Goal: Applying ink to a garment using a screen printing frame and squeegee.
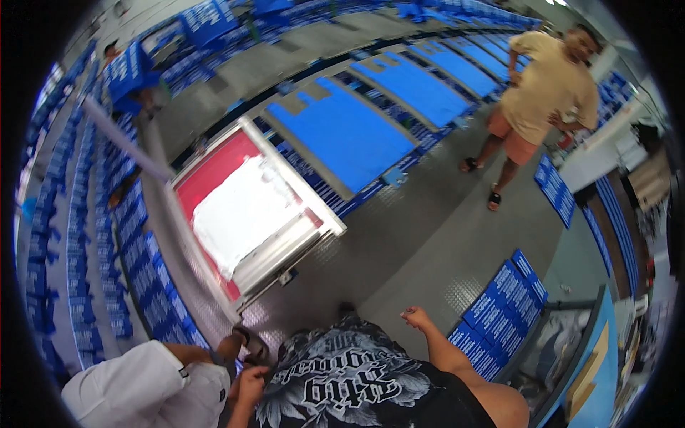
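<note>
Right hand empty, fingers loosely curled, hanging free just beside stacked blue bags. Left hand low at shirt hem, grip not discernible. Printing screen frame resting untouched on worktop; blue bags laid along it, none picked up yet.
</note>
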A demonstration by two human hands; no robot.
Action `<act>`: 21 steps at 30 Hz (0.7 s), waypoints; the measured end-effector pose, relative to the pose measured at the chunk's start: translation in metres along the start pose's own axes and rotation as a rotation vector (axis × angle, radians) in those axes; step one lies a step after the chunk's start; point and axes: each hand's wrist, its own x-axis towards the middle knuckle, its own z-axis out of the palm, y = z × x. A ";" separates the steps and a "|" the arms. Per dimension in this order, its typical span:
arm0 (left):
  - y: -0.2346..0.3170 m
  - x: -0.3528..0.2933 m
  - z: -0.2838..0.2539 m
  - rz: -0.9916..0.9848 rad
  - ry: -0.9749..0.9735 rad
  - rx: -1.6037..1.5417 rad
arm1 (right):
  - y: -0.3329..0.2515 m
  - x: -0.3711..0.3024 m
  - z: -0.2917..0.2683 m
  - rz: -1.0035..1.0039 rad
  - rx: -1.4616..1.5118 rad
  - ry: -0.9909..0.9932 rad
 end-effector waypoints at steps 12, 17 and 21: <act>-0.050 0.017 0.018 0.110 -0.276 0.163 | -0.010 -0.004 -0.010 0.075 -0.041 -0.084; -0.017 -0.004 0.023 0.014 -0.337 0.247 | -0.018 -0.001 -0.017 0.052 -0.106 -0.105; -0.026 -0.004 0.020 0.010 -0.324 0.315 | -0.042 0.004 -0.016 0.023 -0.154 -0.099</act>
